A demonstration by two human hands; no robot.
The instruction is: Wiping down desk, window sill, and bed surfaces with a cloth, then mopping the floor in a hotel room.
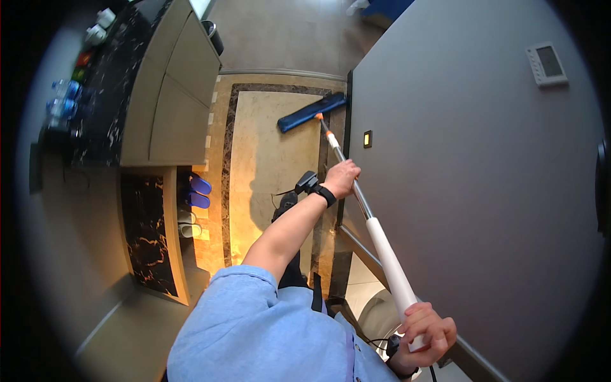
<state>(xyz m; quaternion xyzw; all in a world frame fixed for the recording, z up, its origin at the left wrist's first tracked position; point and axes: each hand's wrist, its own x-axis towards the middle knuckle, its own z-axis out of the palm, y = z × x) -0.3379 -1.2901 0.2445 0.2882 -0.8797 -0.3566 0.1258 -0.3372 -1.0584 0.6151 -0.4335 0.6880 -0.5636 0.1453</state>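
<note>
A flat mop with a white and metal pole (pixel 392 267) slants across the view from lower right to upper middle. My left hand (pixel 341 178), with a black band at the wrist, grips the metal part of the pole. Lower down, my right hand (pixel 425 334) is wrapped around the end of the white handle. The dark blue mop head (pixel 310 112) lies on the beige stone floor (pixel 279 153), its right end by the wall's dark skirting. An orange joint (pixel 319 116) links head and pole.
A grey wall (pixel 458 124) with a lit switch (pixel 367 139) and a control panel (pixel 547 64) runs along the right. On the left stands a cabinet (pixel 179 95), with blue slippers (pixel 198 192) and pale slippers (pixel 190 230) near it. Bottles (pixel 64 100) stand on its dark counter. A bin (pixel 213 36) is beyond.
</note>
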